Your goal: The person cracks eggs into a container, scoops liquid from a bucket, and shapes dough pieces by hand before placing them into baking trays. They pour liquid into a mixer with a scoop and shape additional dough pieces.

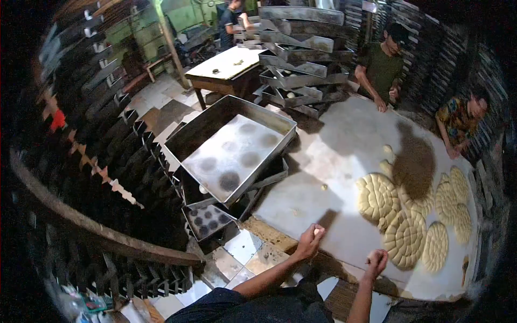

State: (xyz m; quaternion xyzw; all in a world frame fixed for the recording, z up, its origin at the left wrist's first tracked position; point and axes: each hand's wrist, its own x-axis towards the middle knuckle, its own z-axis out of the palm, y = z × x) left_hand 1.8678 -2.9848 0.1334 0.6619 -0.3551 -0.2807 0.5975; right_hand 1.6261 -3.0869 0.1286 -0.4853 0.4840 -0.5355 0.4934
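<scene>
My left hand is closed in a loose fist above the near edge of the worktable. A pale spot shows at its fingertips, too small to name. My right hand, also curled closed, is over the table edge to the right; whatever its fingers may hold is hidden. Just beyond it lies a round slab of dough scored into pieces. Other scored dough slabs spread over the right part of the table, with an oval one nearer me. A small dough ball rests alone farther in.
A large, deep metal tray tops a stack at the left of the table. More trays stand piled crosswise behind. Two people work along the far side; another stands in the background near a wooden table. A wooden rail curves at left.
</scene>
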